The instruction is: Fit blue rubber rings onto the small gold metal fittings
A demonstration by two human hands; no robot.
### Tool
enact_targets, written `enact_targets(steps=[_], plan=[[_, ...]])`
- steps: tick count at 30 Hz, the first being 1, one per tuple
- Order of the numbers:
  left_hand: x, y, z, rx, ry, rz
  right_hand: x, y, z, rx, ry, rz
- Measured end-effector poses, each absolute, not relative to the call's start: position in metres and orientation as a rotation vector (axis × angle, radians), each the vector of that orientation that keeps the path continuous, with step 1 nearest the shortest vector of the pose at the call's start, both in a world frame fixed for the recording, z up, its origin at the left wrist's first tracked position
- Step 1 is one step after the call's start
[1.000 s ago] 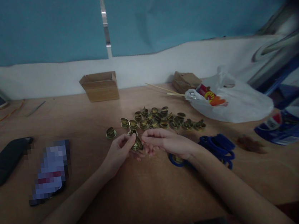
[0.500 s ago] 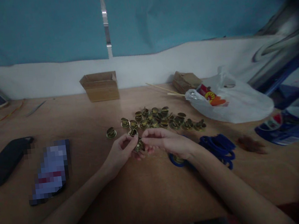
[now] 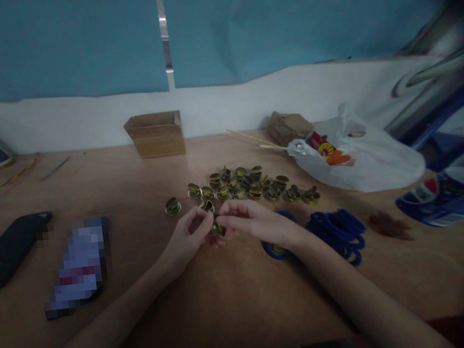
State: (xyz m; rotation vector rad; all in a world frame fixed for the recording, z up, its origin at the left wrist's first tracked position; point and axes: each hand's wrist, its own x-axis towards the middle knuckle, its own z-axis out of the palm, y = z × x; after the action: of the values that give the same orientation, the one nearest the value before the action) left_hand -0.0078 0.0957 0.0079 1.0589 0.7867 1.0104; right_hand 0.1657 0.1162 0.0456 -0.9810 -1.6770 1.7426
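Between my two hands is a small brass-coloured metal piece, held just in front of a pile of similar pieces. My left hand pinches it from the left with thumb and fingers. From the right, my right hand closes thumb and fingertips on the same piece; its fingers partly cover it. One single brass piece sits apart at the pile's left. Beside my right forearm lie several blue rings, and another blue ring is close under my right wrist.
An open cardboard box stands by the wall. Further right are a crumpled brown box, thin sticks, a white plastic bag and a blue packet. A black phone-like object and a pixelated item lie left.
My right hand's fingers have shifted slightly around the held piece, and its wrist has moved a little. The left hand stays nearly in place.
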Motion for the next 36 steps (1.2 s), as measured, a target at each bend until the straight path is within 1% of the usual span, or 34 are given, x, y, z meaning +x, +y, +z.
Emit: enact_targets(steps=[4, 7, 10, 14, 24, 36], plan=[[-0.009, 0.096, 0.006, 0.993, 0.682, 1.048, 0.165, 0.112, 0.047, -0.981, -1.932, 1.453], [-0.010, 0.099, 0.005, 0.905, 0.654, 1.071, 0.164, 0.109, 0.048, -1.040, -2.119, 1.123], [-0.012, 0.102, 0.008, 0.839, 0.664, 1.092, 0.161, 0.107, 0.048, -0.991, -2.228, 0.800], [-0.013, 0.104, 0.013, 0.812, 0.649, 1.102, 0.157, 0.102, 0.044, -0.913, -2.341, 0.540], [-0.015, 0.102, 0.015, 0.752, 0.606, 1.091, 0.150, 0.095, 0.042, -0.863, -2.398, 0.241], [-0.016, 0.102, 0.017, 0.606, 0.516, 1.065, 0.147, 0.092, 0.039, -0.826, -2.357, 0.142]])
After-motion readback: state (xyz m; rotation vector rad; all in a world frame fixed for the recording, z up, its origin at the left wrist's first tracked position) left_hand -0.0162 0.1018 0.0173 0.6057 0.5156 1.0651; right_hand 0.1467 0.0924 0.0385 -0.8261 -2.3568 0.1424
